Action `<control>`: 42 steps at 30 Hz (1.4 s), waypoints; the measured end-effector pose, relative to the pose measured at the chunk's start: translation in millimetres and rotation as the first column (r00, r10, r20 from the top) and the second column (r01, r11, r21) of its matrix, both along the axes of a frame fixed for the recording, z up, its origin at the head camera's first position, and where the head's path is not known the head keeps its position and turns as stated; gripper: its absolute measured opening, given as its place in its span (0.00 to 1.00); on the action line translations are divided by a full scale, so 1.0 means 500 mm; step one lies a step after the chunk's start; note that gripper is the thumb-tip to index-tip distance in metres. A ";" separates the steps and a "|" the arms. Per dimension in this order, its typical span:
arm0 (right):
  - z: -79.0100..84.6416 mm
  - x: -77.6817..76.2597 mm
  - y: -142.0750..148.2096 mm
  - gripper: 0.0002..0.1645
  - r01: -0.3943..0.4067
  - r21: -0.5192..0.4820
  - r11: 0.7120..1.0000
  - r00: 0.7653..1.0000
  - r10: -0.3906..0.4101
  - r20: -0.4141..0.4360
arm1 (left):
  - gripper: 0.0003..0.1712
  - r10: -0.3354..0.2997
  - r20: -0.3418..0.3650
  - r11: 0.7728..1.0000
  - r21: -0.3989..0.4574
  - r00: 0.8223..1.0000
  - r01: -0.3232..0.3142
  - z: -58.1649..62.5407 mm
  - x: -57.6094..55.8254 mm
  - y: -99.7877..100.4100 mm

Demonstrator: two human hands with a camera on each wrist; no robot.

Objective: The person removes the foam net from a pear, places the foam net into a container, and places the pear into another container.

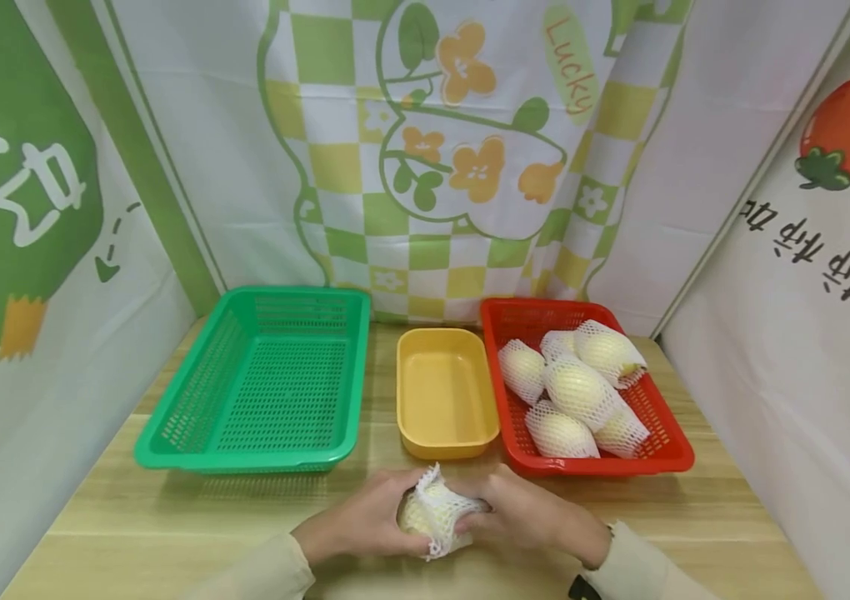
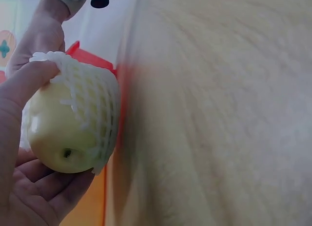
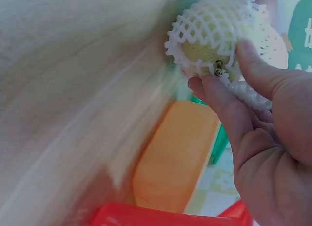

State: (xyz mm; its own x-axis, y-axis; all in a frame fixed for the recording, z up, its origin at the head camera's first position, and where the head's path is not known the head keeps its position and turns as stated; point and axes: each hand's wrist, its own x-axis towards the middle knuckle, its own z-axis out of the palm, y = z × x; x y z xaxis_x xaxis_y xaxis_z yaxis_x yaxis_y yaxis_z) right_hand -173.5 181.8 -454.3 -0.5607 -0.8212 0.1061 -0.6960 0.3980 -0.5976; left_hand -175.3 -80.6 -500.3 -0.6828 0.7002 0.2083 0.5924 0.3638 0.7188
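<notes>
A pale yellow-green pear [image 2: 63, 123], partly covered by a white foam net [image 3: 207, 23], is held between both hands in front of the yellow tray. My left hand [image 1: 365, 521] grips it, thumb on one side and fingers curled beneath. In the left wrist view the pear's blossom end is bare, and the net covers its far side. My right hand [image 1: 526, 512] pinches the net at the stem end with thumb and fingers. The right wrist view shows the stem poking out beside the fingertips, with loose net hanging below the thumb.
A green basket [image 1: 356, 392] stands at the left. Next to the red basket [image 1: 676, 450] on the right is a small yellow tray [image 1: 446, 408]. Several net-wrapped pears [image 1: 581, 390] lie in the red basket. Fabric walls surround the wooden table [image 1: 125, 517].
</notes>
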 end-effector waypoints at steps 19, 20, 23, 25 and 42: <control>0.029 0.023 0.018 0.02 0.078 0.019 0.997 0.995 -0.079 0.058 | 0.31 0.125 0.057 0.989 0.078 0.991 -0.129 0.028 0.026 -0.047; 0.028 0.026 0.018 0.04 0.085 0.024 0.996 0.994 -0.086 0.071 | 0.31 0.124 0.066 0.989 0.076 0.990 -0.129 0.026 0.027 -0.048; 0.019 0.029 0.009 0.14 0.119 0.046 0.992 0.986 -0.123 0.112 | 0.31 0.118 0.081 0.990 0.073 0.990 -0.124 0.019 0.028 -0.046; 0.014 0.030 -0.001 0.26 0.146 0.073 0.987 0.979 -0.155 0.129 | 0.31 0.120 0.076 0.990 0.066 0.990 -0.126 0.012 0.027 -0.043; 0.010 0.021 -0.017 0.04 0.172 0.052 0.984 0.970 -0.179 0.163 | 0.36 0.094 -0.080 0.995 0.035 0.992 -0.092 -0.002 0.018 -0.065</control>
State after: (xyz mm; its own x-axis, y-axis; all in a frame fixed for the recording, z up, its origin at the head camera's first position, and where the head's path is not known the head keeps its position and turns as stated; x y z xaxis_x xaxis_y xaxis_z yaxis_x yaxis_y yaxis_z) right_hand -162.8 173.5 -449.1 -0.7035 -0.7101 -0.0297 -0.5054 0.5292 -0.6816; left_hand -166.5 -112.9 -501.3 -0.7246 0.6270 0.2862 0.6140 0.3985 0.6813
